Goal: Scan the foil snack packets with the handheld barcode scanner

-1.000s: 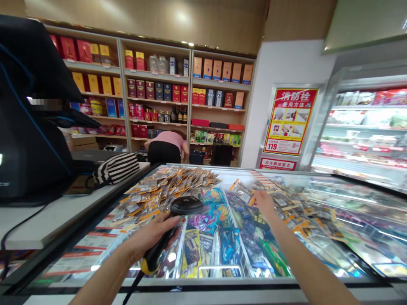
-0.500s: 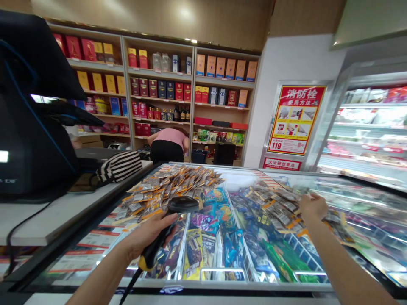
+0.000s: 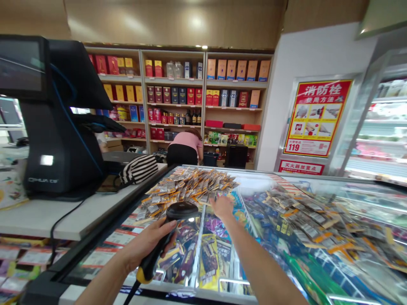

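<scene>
My left hand (image 3: 152, 239) is wrapped round the handle of a black and yellow barcode scanner (image 3: 182, 209), its head held above the glass top of a chest freezer (image 3: 254, 180). My right hand (image 3: 222, 207) reaches over the glass to the near edge of a heap of small snack packets (image 3: 187, 184) in clear and orange wrapping. Its fingers are stretched out and touch the packets; no packet shows lifted in them. To the right, a second spread of the same packets (image 3: 313, 220) lies on the glass.
Under the glass, ice-cream packs (image 3: 210, 258) fill wire baskets. A till (image 3: 63, 127) and a striped pouch (image 3: 139, 168) occupy the white counter (image 3: 68, 218) at left. Beyond the freezer a person (image 3: 184, 148) bends towards shelves of boxes. A cable hangs from the scanner.
My right hand has moved left from the right-hand spread of packets to the left heap. My left hand still grips the scanner. The camera has turned somewhat left.
</scene>
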`<move>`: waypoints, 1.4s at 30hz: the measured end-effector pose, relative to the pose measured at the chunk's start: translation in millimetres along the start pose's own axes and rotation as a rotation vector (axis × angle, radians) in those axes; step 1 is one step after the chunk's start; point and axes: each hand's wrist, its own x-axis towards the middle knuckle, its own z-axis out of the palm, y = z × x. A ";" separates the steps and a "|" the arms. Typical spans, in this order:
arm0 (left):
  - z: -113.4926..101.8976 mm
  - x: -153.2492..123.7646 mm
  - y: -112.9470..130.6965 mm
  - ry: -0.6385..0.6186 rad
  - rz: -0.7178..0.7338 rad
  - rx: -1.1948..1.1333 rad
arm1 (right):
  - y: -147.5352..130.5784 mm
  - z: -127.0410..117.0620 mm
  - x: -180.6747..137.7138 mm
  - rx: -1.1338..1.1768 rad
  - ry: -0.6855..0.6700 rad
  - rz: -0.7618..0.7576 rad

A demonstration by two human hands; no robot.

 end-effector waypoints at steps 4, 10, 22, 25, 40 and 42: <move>-7.9 -3.7 -0.4 -0.021 0.003 0.025 | -15.5 13.1 1.7 -0.040 0.043 0.085; -2.1 -1.5 -1.2 -0.027 -0.004 0.007 | 16.9 2.9 4.7 -0.036 -0.004 0.145; 1.7 -11.0 7.1 0.010 0.012 0.048 | -2.7 12.5 2.2 0.082 0.058 0.142; 3.5 -6.9 5.9 0.001 0.008 0.044 | 24.1 2.6 7.9 0.258 0.054 0.146; 31.1 0.4 9.7 -0.203 0.019 0.135 | 123.0 -60.9 -15.6 0.728 0.157 0.075; 33.0 -1.0 12.5 -0.210 0.024 0.143 | 121.1 -65.1 -18.6 0.790 0.140 0.077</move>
